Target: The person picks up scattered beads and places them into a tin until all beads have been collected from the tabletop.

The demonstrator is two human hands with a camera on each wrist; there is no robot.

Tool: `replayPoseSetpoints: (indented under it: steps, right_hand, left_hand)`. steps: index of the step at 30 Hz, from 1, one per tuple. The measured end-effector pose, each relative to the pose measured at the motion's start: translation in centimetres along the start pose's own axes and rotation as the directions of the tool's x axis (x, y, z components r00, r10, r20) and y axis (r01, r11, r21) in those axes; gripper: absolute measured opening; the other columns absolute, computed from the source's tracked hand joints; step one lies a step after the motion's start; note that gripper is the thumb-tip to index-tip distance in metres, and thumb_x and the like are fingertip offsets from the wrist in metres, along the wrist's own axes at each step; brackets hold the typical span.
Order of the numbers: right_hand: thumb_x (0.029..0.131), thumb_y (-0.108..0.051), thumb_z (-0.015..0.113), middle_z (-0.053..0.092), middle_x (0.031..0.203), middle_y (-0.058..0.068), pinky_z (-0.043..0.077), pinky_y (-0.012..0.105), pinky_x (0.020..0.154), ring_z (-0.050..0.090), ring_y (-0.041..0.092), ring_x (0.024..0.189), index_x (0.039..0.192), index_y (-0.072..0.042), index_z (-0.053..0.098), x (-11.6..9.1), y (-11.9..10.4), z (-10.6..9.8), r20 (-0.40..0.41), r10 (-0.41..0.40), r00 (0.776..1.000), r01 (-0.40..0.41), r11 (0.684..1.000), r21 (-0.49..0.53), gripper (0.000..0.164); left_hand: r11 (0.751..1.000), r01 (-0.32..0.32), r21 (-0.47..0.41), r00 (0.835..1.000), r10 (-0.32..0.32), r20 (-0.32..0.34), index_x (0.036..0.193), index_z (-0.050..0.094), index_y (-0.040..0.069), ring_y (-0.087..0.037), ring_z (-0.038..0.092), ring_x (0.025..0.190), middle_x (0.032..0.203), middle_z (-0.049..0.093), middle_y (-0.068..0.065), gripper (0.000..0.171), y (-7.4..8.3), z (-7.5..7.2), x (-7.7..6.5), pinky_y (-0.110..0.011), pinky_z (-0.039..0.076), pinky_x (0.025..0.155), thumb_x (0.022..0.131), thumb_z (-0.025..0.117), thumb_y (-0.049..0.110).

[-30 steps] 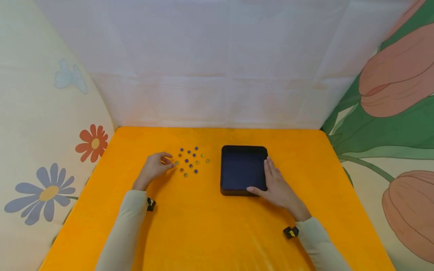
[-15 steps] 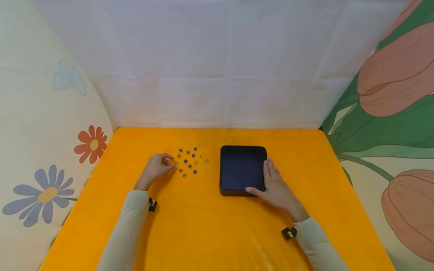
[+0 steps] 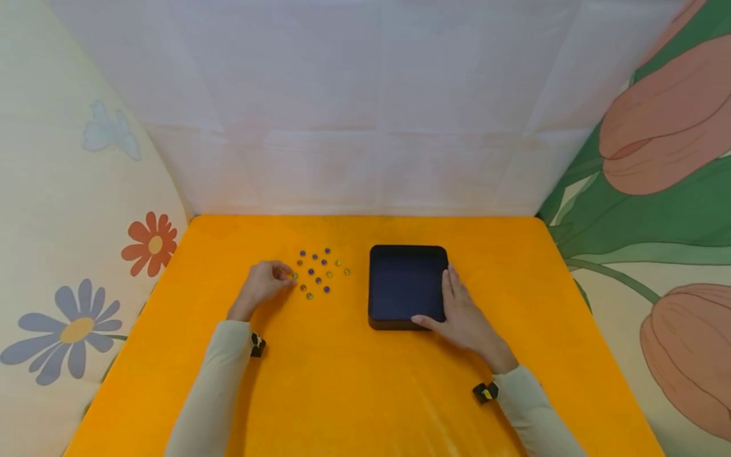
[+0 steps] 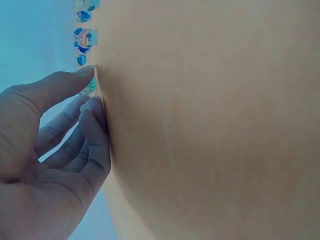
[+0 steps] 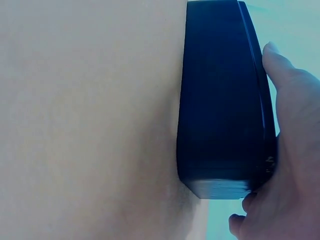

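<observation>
Several small glass marbles (image 3: 311, 271), blue, amber and yellow-green, lie loosely scattered on the orange cloth, left of centre in the head view. My left hand (image 3: 264, 283) is at their left edge, thumb and bent fingers on either side of a greenish marble (image 4: 89, 87). A gap shows between thumb and fingertips in the left wrist view; firm contact with the marble cannot be made out. A black square tray (image 3: 407, 324) with raised walls stands right of the marbles, nothing visible inside. Along its right wall rest the straight fingers of my right hand (image 3: 465, 320), thumb over the front rim.
Orange cloth (image 3: 354, 393) covers the table. A pale backdrop (image 3: 365, 171) rises at the far edge, with flower-printed sheets on both sides. Each wrist wears a small black device.
My left fingers have drawn slightly closer together around the greenish marble. My right hand stays on the tray. The head view has shifted a little.
</observation>
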State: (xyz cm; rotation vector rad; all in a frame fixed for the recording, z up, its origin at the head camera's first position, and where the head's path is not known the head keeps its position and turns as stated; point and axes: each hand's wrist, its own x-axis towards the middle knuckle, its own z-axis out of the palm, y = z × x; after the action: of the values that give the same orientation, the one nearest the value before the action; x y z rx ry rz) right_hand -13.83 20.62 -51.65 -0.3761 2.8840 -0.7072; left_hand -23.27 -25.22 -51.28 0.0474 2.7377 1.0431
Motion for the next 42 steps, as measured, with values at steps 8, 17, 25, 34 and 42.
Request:
replayPoseSetpoints:
  steps: [8,17,25,34,42]
  right_hand:
    - [0.089,-0.082,0.058,-0.016,0.177,0.017,0.026,0.062,0.127,0.004,0.043,0.165,0.168,-0.004,-0.007,-0.03,0.06,-0.15,-0.008,0.001,1.0,-0.001,1.0,0.0,0.128]
    - [0.088,-0.085,0.055,-0.015,0.177,0.016,0.028,0.061,0.127,0.004,0.041,0.165,0.168,-0.005,-0.007,-0.17,0.08,0.24,-0.008,0.006,1.0,-0.006,1.0,-0.006,0.129]
    - [0.089,-0.085,0.055,-0.017,0.177,0.015,0.027,0.06,0.127,0.003,0.04,0.165,0.168,-0.005,-0.007,0.01,0.04,0.33,-0.007,0.006,1.0,-0.006,1.0,-0.001,0.128]
    - [0.089,-0.085,0.055,-0.016,0.177,0.016,0.031,0.06,0.126,0.006,0.041,0.165,0.168,-0.005,-0.006,0.07,0.14,0.38,-0.018,0.004,1.0,-0.004,1.0,0.003,0.128]
    - [0.089,-0.083,0.057,-0.015,0.177,0.018,0.035,0.059,0.123,0.008,0.042,0.164,0.168,-0.004,-0.006,-0.03,0.07,0.45,-0.02,-0.001,1.0,0.001,1.0,0.019,0.128]
  left_hand:
    - [1.0,0.012,-0.014,1.0,-0.012,0.001,0.117,0.075,0.0,-0.023,0.067,0.088,0.103,0.076,-0.016,0.029,-0.02,0.22,0.56,-0.033,0.054,0.077,0.098,0.076,0.022]
    - [0.999,0.018,-0.037,1.0,-0.017,0.007,0.115,0.076,0.0,-0.021,0.066,0.086,0.101,0.075,-0.015,0.028,-0.32,0.49,0.58,-0.033,0.054,0.077,0.098,0.076,0.023]
    - [0.999,0.032,-0.043,0.999,-0.032,0.008,0.115,0.077,0.002,-0.02,0.066,0.085,0.102,0.076,-0.014,0.027,-0.62,0.4,0.67,-0.033,0.055,0.077,0.098,0.075,0.023]
    - [0.998,0.038,-0.048,0.999,-0.038,0.01,0.113,0.079,0.002,-0.02,0.068,0.086,0.104,0.077,-0.015,0.025,-0.54,0.41,0.84,-0.033,0.056,0.078,0.098,0.075,0.022]
    - [0.997,0.047,-0.057,0.999,-0.047,0.012,0.112,0.08,0.003,-0.02,0.068,0.089,0.105,0.078,-0.015,0.023,-0.59,0.35,0.99,-0.033,0.057,0.079,0.099,0.075,0.022]
